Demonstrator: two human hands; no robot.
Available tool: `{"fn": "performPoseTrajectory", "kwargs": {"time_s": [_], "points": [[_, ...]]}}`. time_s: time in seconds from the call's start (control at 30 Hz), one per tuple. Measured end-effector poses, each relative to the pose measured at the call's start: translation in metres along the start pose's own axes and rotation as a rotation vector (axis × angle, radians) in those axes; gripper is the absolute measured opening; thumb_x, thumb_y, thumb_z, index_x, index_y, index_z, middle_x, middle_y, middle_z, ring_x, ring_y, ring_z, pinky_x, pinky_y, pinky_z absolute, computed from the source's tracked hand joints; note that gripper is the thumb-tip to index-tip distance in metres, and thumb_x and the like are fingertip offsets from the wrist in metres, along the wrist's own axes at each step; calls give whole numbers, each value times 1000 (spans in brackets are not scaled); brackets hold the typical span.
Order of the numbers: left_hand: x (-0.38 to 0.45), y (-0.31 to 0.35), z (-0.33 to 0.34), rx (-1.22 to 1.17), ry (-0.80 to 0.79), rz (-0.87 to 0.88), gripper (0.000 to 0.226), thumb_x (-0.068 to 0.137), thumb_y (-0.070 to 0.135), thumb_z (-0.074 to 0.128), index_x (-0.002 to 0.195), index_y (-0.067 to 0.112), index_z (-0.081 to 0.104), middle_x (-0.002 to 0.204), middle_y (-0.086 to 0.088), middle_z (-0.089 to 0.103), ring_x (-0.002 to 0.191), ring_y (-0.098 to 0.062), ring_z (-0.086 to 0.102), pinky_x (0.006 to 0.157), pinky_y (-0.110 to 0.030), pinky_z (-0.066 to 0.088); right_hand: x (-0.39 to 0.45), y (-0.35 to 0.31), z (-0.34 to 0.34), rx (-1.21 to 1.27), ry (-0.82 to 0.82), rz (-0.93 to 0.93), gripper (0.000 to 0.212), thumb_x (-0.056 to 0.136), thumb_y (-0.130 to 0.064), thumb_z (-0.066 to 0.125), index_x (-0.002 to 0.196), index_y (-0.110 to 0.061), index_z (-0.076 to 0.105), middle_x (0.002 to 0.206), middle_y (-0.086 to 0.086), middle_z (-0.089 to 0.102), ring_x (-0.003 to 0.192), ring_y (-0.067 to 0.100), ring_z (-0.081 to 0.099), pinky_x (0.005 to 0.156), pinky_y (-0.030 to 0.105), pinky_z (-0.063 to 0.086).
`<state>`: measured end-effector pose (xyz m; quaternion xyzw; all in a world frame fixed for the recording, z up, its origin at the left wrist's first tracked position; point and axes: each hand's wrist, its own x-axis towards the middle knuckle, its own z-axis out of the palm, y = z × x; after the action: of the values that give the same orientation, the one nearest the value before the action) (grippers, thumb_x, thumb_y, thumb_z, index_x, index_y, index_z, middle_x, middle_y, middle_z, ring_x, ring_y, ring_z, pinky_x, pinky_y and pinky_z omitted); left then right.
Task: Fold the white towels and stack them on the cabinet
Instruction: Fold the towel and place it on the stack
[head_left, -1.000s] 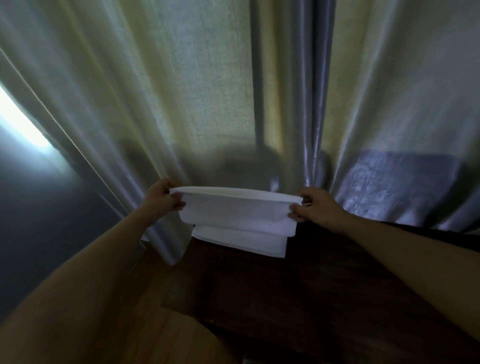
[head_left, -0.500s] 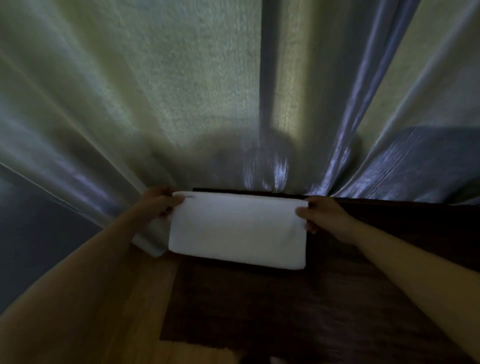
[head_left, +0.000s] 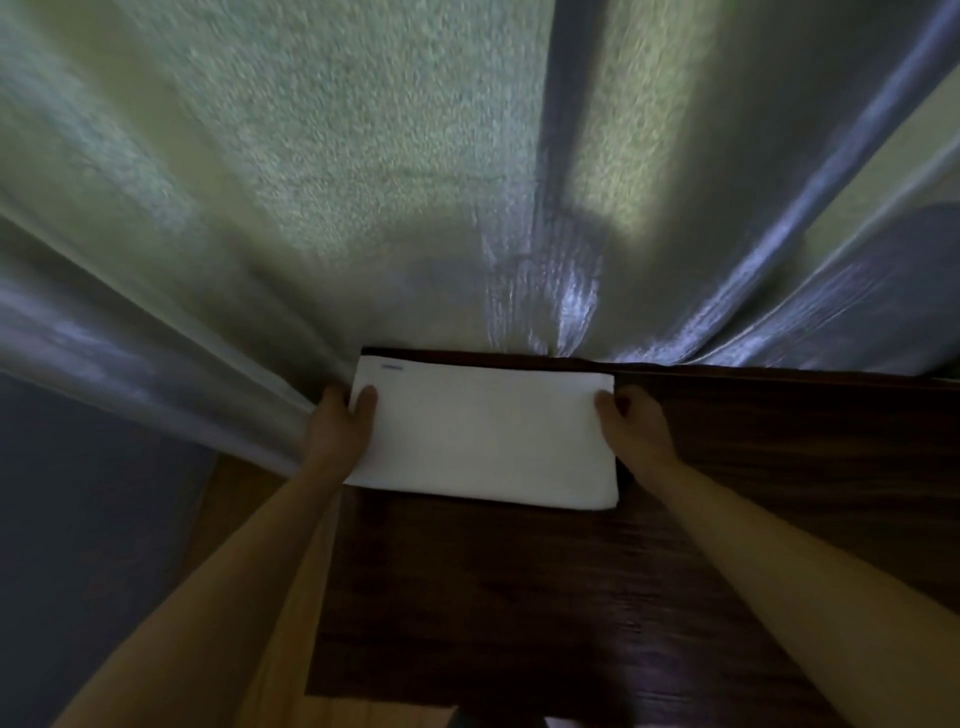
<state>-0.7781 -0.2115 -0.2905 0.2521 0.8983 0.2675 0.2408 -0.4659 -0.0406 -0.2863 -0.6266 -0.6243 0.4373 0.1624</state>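
Folded white towel (head_left: 483, 436): lies flat on the far left corner of the cabinet top, its far edge just short of the curtain; a small blue mark near its far left corner.
Cabinet (head_left: 571, 597): dark wood-grain top, reaching from the near edge to the curtain.
Left hand (head_left: 340, 431): at the towel's left end, thumb on top, fingers apparently tucked under the edge, gripping it.
Right hand (head_left: 631, 431): at the towel's right end, thumb on the top surface, fingers hidden behind the edge; seemingly pinching it.
Curtain (head_left: 363, 182): pale, pleated, hanging behind the cabinet; blurred.
Floor (head_left: 270, 571): light wood, left of the cabinet.
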Motion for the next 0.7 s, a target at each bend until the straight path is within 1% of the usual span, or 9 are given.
{"fn": "performPoseTrajectory", "kwargs": {"time_s": [0.13,0.23,0.33,0.37,0.43,0.5,0.57,0.63,0.7], "points": [[1,-3,2,-59,44,17,30,105,45,42,104,15,42,96,-5,55,80,-23,52,72,-36,39,-5,-3,10,34,66,-51,23,105,-29,47,102,-7,51,80,-2,56,71,14,56,67,33,41],[5,-8,8,-30,8,-25,32,106,44,40,106,13,40,99,-8,55,83,-26,53,73,-37,39,-1,-4,18,34,63,-12,24,106,-28,45,106,-5,50,80,-2,54,81,29,61,69,32,39],[4,-5,9,7,37,-49,37,105,40,46,112,4,47,102,-14,57,90,-32,59,73,-39,43,-1,-7,20,-41,120,49,20,103,-25,52,102,-6,47,90,10,57,93,38,61,71,34,39],[2,-3,9,88,103,1,38,104,37,50,115,1,50,106,-17,59,96,-35,60,76,-42,46,-5,-8,20,-100,200,-6,18,100,-21,55,102,-5,49,96,15,57,96,39,60,73,37,42],[-6,2,13,295,253,267,38,100,29,59,122,-1,56,119,-22,60,109,-41,59,90,-49,49,-19,-11,23,-294,332,-331,19,93,-15,58,108,-4,55,104,20,58,101,36,54,83,43,44],[-19,13,25,358,226,637,44,96,29,63,132,5,55,138,-21,56,127,-38,53,105,-52,45,-34,-17,38,-432,182,-694,34,89,-19,58,121,-6,56,119,19,59,111,34,52,95,43,41],[-29,23,43,453,8,846,56,99,43,53,145,13,45,157,-15,40,147,-32,35,118,-52,33,-39,-23,60,-585,-87,-849,51,94,-29,53,140,-8,50,146,20,48,135,37,43,112,48,34],[-32,22,57,597,-153,868,68,101,54,37,158,17,27,168,-10,16,156,-30,9,124,-55,18,-38,-25,79,-741,-234,-858,67,98,-40,47,156,-10,32,165,18,22,152,37,18,123,55,16],[-24,14,60,655,-189,826,78,99,65,29,162,24,7,170,-5,-5,156,-29,-11,125,-57,5,-30,-19,85,-841,-244,-868,75,99,-54,39,162,-20,18,170,12,5,157,33,0,124,59,4]]}}
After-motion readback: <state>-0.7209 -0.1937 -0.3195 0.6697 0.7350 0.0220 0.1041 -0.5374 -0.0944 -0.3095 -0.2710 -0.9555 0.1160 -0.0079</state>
